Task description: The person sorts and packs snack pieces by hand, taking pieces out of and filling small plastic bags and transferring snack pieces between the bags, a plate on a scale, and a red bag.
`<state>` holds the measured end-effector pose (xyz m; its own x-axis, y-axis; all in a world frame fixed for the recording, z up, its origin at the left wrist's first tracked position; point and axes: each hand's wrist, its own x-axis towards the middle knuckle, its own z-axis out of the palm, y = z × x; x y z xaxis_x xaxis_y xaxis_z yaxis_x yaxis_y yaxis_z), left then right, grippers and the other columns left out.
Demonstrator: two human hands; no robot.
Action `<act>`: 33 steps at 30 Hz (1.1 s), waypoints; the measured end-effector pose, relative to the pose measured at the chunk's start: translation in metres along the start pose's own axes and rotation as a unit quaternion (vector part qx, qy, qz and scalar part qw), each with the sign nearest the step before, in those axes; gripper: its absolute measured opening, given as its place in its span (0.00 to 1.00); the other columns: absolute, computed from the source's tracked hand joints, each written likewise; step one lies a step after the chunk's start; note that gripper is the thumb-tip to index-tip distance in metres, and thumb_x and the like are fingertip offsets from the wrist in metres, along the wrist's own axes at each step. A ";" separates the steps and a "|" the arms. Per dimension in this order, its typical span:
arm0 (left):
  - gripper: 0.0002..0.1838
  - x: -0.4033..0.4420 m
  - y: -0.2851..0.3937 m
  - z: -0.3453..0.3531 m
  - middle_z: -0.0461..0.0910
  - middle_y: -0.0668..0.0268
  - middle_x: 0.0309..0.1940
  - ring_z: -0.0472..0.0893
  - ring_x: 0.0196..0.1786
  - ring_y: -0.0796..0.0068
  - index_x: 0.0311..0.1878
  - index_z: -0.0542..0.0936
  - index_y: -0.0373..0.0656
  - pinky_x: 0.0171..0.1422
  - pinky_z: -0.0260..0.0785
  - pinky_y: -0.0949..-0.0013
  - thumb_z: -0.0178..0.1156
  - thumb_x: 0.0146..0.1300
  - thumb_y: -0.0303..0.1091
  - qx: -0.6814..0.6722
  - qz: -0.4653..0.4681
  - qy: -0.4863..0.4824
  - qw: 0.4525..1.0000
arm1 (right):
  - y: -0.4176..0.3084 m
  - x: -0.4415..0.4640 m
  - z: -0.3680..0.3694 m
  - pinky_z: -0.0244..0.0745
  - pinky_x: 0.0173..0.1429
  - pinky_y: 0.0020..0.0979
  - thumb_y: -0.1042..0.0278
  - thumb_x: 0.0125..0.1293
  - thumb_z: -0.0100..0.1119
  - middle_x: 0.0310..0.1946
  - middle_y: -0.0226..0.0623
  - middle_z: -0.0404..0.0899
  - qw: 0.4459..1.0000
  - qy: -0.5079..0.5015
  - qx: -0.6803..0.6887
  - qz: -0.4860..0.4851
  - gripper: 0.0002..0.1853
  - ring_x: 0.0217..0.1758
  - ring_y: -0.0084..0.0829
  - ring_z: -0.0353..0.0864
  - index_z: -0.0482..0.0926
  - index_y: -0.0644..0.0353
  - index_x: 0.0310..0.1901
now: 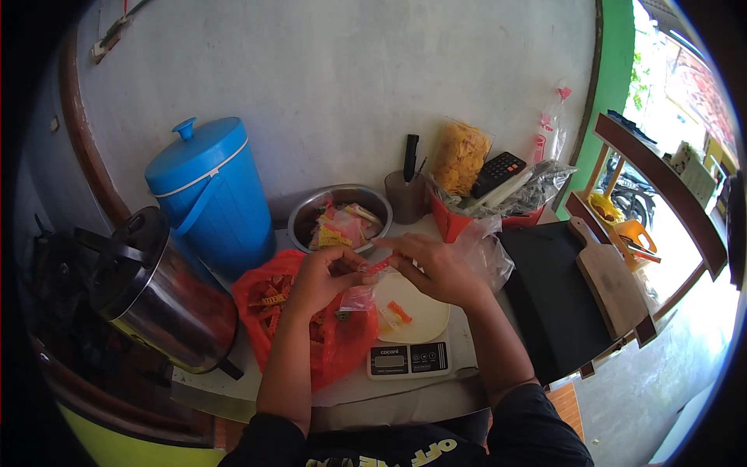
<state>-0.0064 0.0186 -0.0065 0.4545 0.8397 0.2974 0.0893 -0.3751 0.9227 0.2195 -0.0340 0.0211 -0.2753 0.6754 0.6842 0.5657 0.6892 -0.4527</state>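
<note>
My left hand [325, 279] is closed in a pinch on a small clear plastic packet [359, 299] with a red-pink top. From the other side, the fingers of my right hand [437, 268] close on that red-pink top, index finger stretched leftward. Below the hands, a white kitchen scale [408, 360] carries a pale plate [436, 319]. An orange strip [400, 311] lies on the plate beside a small clear packet. Left of the scale sits an open red plastic bag [342, 359] with several red and orange pieces inside, partly hidden by my left forearm.
Behind the hands stands a steel bowl [299, 208] of small packets, beside a grey cup [406, 201]. A blue jug [210, 198] and a steel container [175, 300] are at left. At right are a red basket [451, 224], a black box [545, 300] and a wooden board [611, 284].
</note>
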 end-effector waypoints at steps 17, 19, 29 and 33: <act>0.08 -0.001 0.002 -0.016 0.83 0.72 0.31 0.80 0.35 0.86 0.37 0.79 0.40 0.41 0.70 0.79 0.70 0.61 0.29 -0.034 0.048 0.052 0.997 | 0.010 0.000 0.002 0.77 0.51 0.40 0.67 0.60 0.67 0.41 0.38 0.84 0.989 -0.095 0.102 0.054 0.13 0.44 0.41 0.83 0.82 0.55 0.47; 0.08 -0.001 0.005 -0.020 0.82 0.71 0.31 0.79 0.35 0.86 0.37 0.79 0.40 0.41 0.70 0.78 0.69 0.62 0.30 -0.036 0.049 0.067 0.996 | 0.012 -0.004 -0.001 0.77 0.51 0.39 0.67 0.59 0.67 0.42 0.35 0.84 0.974 -0.183 0.041 0.127 0.15 0.44 0.40 0.84 0.81 0.54 0.48; 0.14 -0.003 0.014 -0.017 0.83 0.68 0.33 0.81 0.36 0.82 0.46 0.75 0.40 0.41 0.70 0.78 0.70 0.61 0.30 -0.039 0.059 0.081 0.994 | 0.059 -0.026 0.054 0.76 0.51 0.37 0.69 0.50 0.68 0.44 0.34 0.81 0.895 -0.421 -0.089 0.118 0.16 0.49 0.38 0.82 0.81 0.54 0.43; 0.17 -0.002 0.007 -0.019 0.83 0.67 0.33 0.83 0.37 0.81 0.46 0.75 0.40 0.42 0.73 0.78 0.71 0.58 0.26 -0.029 0.070 0.062 0.995 | 0.064 -0.018 0.052 0.76 0.50 0.36 0.72 0.46 0.70 0.44 0.37 0.81 0.862 -0.480 -0.065 0.147 0.17 0.49 0.39 0.82 0.82 0.55 0.42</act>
<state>-0.0240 0.0217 0.0044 0.3449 0.8246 0.4484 -0.0191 -0.4715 0.8817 0.2205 0.0112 -0.0499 -0.5862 0.7651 -0.2665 0.7861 0.4575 -0.4155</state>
